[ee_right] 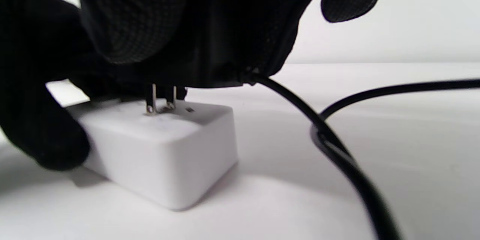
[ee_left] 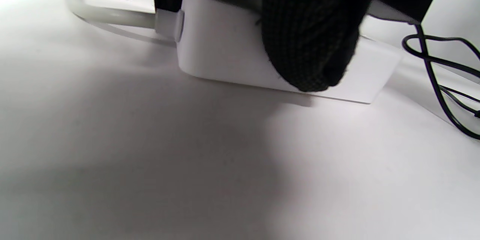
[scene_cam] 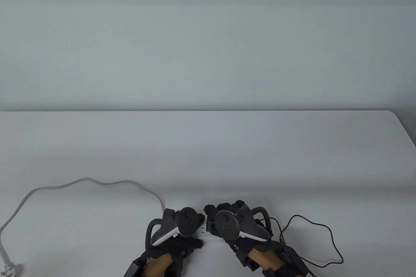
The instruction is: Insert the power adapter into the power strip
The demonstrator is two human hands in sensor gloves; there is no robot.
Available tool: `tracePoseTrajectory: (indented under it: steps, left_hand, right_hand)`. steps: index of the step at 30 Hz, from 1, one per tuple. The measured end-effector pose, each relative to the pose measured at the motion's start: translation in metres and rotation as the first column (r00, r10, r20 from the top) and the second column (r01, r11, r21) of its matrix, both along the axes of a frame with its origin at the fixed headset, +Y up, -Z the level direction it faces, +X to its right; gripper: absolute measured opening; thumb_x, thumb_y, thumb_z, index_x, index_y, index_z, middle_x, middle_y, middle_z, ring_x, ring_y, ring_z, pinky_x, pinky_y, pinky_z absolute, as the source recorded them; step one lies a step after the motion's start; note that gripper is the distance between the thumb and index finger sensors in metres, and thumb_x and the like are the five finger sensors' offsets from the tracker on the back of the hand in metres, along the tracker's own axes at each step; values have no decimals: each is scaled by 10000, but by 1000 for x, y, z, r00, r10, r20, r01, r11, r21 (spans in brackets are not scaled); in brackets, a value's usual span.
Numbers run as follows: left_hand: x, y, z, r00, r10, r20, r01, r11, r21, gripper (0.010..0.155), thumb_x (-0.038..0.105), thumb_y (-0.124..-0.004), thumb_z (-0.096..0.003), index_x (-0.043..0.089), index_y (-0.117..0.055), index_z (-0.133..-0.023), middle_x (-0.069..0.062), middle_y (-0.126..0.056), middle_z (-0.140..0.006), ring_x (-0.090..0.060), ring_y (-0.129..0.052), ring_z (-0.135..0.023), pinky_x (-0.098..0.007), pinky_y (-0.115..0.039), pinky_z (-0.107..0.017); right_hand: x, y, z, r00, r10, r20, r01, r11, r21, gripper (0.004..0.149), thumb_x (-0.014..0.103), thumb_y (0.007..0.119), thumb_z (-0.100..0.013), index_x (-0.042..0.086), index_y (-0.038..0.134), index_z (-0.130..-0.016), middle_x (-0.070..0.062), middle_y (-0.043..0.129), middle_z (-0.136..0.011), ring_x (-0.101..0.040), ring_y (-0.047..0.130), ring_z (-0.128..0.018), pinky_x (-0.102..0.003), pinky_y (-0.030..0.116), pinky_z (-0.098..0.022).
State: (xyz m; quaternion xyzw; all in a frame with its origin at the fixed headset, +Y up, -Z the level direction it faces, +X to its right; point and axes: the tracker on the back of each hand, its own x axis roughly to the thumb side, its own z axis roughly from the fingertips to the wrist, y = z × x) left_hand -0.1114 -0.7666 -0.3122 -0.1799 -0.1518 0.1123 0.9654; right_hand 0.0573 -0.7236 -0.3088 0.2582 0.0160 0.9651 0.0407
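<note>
The white power strip (ee_right: pixel 161 150) lies on the table near the front edge, mostly hidden under both hands in the table view (scene_cam: pixel 208 229). My left hand (scene_cam: pixel 182 241) holds its cable end, a finger (ee_left: pixel 311 37) pressed against its side (ee_left: pixel 225 48). My right hand (scene_cam: pixel 227 221) grips the black power adapter (ee_right: pixel 210 52) above the strip's right end. The adapter's metal prongs (ee_right: pixel 160 99) touch the strip's top face, tips at the socket, most of their length showing.
The strip's white cable (scene_cam: pixel 87 182) loops left to a plug (scene_cam: pixel 11 269) at the table's front left corner. The adapter's thin black cord (scene_cam: pixel 321 241) curls to the right of my right hand, and shows in the right wrist view (ee_right: pixel 337 142).
</note>
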Motion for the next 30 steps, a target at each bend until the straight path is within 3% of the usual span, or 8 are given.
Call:
tracePoseTrajectory:
  steps: [12, 24, 25, 26, 30]
  left_hand:
    - [1, 0, 0, 1000, -10, -7, 10, 1000, 1, 778, 474, -950, -361, 350, -658, -1071, 12, -725, -1106, -326, -714, -1017, -572, -579, -767]
    - [0, 0, 0, 1000, -1, -16, 1, 1000, 4, 777, 475, -952, -353, 360, -663, -1065, 20, -732, -1101, -319, -716, -1015, -562, -588, -765]
    - [1, -2, -1, 1000, 16, -5, -16, 1000, -7, 774, 467, -951, -358, 354, -662, -1067, 14, -729, -1105, -321, -709, -1021, -562, -586, -766]
    - [0, 0, 1, 1000, 3, -27, -3, 1000, 0, 776, 471, -956, -349, 362, -666, -1061, 26, -731, -1100, -316, -715, -1014, -562, -589, -765]
    - [1, 0, 0, 1000, -5, -18, 5, 1000, -2, 776, 473, -955, -353, 361, -664, -1064, 25, -731, -1103, -315, -717, -1019, -562, -589, -767]
  right_hand:
    - [-13, 1, 8, 993, 117, -31, -114, 990, 88, 668, 428, 840, -405, 233, 677, -1023, -30, 832, -884, -221, 942, -734, -640, 639, -688]
    - [-15, -2, 11, 990, 131, -53, -126, 987, 99, 666, 423, 842, -412, 219, 668, -1022, -40, 830, -885, -227, 945, -735, -619, 647, -697]
    - [-22, -10, 9, 971, 236, -44, -232, 970, 77, 673, 415, 839, -421, 208, 643, -1031, -47, 818, -890, -237, 941, -745, -623, 673, -690]
    - [-14, -8, 17, 980, 190, -54, -181, 973, 142, 672, 421, 847, -410, 217, 675, -1026, -36, 848, -884, -222, 965, -738, -609, 663, -709]
    - [-17, -12, 15, 979, 195, -60, -186, 974, 129, 673, 416, 838, -416, 207, 658, -1030, -53, 834, -888, -229, 955, -740, -610, 664, -701]
